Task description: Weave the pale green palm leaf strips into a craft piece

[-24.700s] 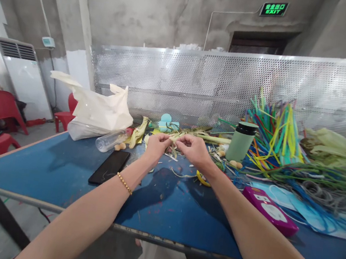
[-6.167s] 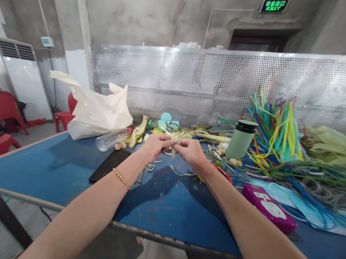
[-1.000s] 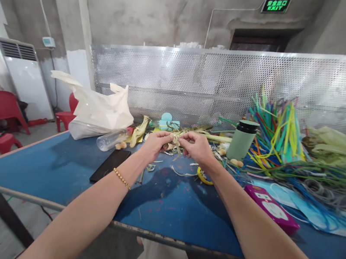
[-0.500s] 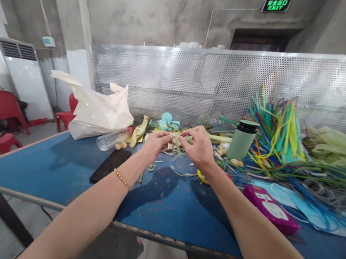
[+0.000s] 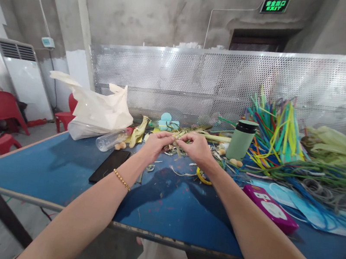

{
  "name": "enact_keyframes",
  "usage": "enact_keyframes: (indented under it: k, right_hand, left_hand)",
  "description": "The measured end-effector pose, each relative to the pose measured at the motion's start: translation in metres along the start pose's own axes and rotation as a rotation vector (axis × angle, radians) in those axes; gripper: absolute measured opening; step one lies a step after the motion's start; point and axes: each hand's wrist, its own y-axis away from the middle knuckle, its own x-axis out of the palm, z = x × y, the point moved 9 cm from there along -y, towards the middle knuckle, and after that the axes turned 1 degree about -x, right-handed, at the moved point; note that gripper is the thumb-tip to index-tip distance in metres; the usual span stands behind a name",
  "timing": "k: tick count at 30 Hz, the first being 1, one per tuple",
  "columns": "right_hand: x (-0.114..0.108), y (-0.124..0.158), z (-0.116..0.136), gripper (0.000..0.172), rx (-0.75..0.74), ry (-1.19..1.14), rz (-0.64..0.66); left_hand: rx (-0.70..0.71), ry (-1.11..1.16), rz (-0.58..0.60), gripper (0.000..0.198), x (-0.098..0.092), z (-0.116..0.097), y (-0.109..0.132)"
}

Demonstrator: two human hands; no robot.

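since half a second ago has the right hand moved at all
Yes. The right hand has dropped slightly and drawn left, away from the green bottle, toward the left hand.

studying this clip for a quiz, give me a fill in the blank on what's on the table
1. The left hand and right hand pinch the pale leaf strips between them, above the ____ table.
2. The black phone lies ____ on the table.
3. The bracelet is on the ____ wrist.

Missing words: blue; flat; left
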Motion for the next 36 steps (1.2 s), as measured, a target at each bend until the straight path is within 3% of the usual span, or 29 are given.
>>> enact_keyframes:
  k: [6, 17, 29, 36]
  right_hand:
    - [-0.002, 0.001, 0.004, 0.022, -0.011, -0.019, -0.010]
    - [-0.005, 0.001, 0.005, 0.012, -0.022, -0.012, -0.057]
    - [-0.002, 0.006, -0.011, 0.018, 0.188, -0.330, -0.039]
    - [-0.001, 0.004, -0.011, 0.018, 0.165, -0.339, -0.039]
  left_hand:
    - [0.021, -0.018, 0.008, 0.038, 0.000, 0.000, 0.000]
    - [-0.005, 0.030, -0.089, 0.034, -0.008, 0.001, 0.000]
    - [-0.080, 0.059, -0.072, 0.025, -0.001, 0.002, 0.003]
    - [-0.107, 0.082, -0.045, 0.026, 0.003, 0.001, 0.004]
